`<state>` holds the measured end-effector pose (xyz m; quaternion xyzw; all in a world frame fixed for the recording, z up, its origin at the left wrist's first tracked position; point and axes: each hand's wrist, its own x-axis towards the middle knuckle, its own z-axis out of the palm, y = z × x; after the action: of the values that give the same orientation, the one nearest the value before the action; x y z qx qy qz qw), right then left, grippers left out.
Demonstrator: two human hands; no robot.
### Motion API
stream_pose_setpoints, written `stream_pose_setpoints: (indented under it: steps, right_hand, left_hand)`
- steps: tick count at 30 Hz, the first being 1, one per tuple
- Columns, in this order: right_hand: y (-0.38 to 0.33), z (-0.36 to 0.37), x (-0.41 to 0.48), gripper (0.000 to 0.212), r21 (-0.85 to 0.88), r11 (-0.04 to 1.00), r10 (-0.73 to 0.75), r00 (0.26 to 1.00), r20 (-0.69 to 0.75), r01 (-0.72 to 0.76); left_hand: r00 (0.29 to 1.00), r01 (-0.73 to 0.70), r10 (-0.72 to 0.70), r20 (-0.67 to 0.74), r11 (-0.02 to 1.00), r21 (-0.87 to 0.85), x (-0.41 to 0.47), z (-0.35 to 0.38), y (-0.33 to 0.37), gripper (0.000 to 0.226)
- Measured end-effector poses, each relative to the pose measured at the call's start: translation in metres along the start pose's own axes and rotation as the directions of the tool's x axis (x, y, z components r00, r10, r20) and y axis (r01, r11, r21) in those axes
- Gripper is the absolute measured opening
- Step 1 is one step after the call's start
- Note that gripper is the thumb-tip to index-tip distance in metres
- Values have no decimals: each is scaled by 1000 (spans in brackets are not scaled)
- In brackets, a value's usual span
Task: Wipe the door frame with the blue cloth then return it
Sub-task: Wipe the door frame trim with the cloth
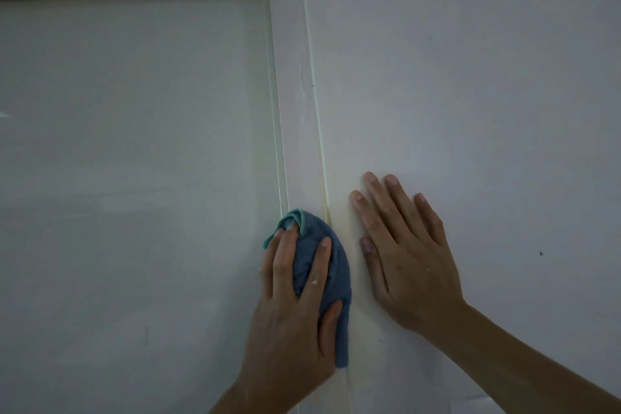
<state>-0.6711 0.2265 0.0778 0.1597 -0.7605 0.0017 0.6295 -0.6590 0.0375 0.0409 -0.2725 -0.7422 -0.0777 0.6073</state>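
Wall (487,60) fills the right half, pale and plain. Door (134,144) fills the left, shut, with the frame's top rail visible above it. Frame (295,94) runs as a vertical strip between the two, leaning slightly in this wide view, with a yellowish seam along its wall side.

Right hand (406,255): flat on the wall just beside the frame, palm down. Fingers (376,191) are straight and a little spread, tips pointing up. It holds nothing and is apart from the cloth.

Left hand (295,306): on the frame, low in view, gripping the cloth. Two fingers (285,255) splay over the wad, bent slightly around it. One tip is tucked under the teal hem at the top, and the thumb presses in from the wall side. Remaining fingers sit on the door side; can't tell their contact.

Cloth (337,265): blue, bunched, pressed against the frame under the left hand. It covers the strip's full width, and its tail hangs below the thumb.

Small dark speck (541,253) on the wall, well right of the hands.
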Motion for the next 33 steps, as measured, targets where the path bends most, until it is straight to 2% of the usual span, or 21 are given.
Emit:
stream_pose_setpoints:
  steps: [6, 9, 14, 19, 24, 33]
  right_hand:
    - [9, -1, 15, 54, -2, 999, -35, 999, -27, 35]
    - [16, -5, 35, 54, 0, 1000, -19, 999, -48, 19]
    - [24, -9, 59, 54, -8, 1000, -4, 997, -76, 4]
    - [29, -11, 69, 53, -27, 1000, 5, 995, -101, -8]
    - [30, -10, 69, 53, -44, 999, 8, 993, -117, -14]
    - [15, -7, 42, 55, -18, 997, 67, 995, -70, -68]
  left_hand:
    - [999, -2, 0, -45, 1000, -27, 20, 1, -7, 66]
    - [997, 20, -25, -76, 998, -56, 55, -6, -10, 61]
    - [989, -15, 11, -147, 1000, -26, 118, -17, -25, 64]
    - [985, 8, -10, -173, 1000, -11, 172, -28, -38, 67]
    - [981, 12, -19, -195, 999, -36, 167, -24, -39, 62]
    - [986, 28, -43, -161, 995, -96, 105, -11, -24, 61]
